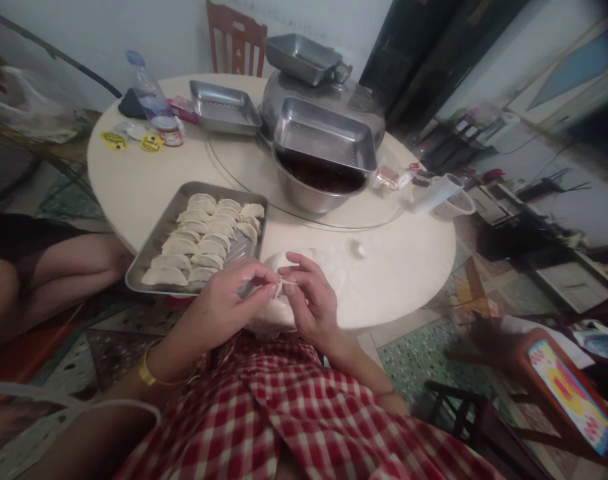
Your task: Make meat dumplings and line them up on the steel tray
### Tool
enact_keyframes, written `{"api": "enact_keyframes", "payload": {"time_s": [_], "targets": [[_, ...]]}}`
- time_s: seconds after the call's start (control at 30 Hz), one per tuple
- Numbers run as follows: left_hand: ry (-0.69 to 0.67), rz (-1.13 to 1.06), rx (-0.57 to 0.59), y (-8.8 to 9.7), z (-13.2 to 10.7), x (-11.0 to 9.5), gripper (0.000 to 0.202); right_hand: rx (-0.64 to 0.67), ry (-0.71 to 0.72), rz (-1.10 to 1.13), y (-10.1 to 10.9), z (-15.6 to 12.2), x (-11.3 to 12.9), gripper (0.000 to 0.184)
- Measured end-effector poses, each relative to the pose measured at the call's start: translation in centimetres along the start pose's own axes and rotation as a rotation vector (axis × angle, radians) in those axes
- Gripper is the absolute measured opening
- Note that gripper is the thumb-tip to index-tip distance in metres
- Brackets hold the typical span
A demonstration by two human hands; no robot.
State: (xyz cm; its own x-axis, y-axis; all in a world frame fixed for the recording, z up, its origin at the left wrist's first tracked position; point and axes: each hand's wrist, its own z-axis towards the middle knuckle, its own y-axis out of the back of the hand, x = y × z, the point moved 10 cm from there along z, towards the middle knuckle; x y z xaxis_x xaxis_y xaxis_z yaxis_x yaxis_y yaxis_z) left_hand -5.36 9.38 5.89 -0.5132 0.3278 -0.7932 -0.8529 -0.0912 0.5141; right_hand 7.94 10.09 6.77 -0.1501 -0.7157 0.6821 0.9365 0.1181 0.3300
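Between both my hands is a pale dumpling, its edge pinched by the fingertips and much of it hidden. My left hand is closed on its left side, thumb against forefinger. On the other side my right hand grips it with thumb and fingers, some fingers raised. To the left, a metal tray holds rows of folded dumplings. Behind my hands stands a metal bowl of dark filling, partly covered by a tilted metal tray.
The round table carries a glass turntable with a large lidded pan and more trays. A bottle and jar stand far left. A white basket sits at right. Another person's legs are at left.
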Motion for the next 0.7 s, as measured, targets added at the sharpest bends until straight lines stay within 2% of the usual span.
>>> {"api": "enact_keyframes", "payload": {"time_s": [0.1,0.2,0.47,0.7], "targets": [[0.055,-0.015,-0.015,0.11,0.0,0.68,0.014,-0.001,0.002,0.005,0.0,-0.12,0.01,0.011],[0.046,-0.032,-0.002,-0.05,0.14,0.56,0.016,0.025,-0.024,0.0,-0.27,-0.24,-0.31,0.011],[0.082,-0.114,-0.024,-0.15,0.14,0.78,0.014,0.063,-0.038,0.056,-0.66,-0.1,-0.19,0.022],[0.052,-0.142,-0.05,0.17,-0.72,0.4,0.016,0.025,-0.101,0.075,-0.49,-0.06,-0.83,0.015]]}}
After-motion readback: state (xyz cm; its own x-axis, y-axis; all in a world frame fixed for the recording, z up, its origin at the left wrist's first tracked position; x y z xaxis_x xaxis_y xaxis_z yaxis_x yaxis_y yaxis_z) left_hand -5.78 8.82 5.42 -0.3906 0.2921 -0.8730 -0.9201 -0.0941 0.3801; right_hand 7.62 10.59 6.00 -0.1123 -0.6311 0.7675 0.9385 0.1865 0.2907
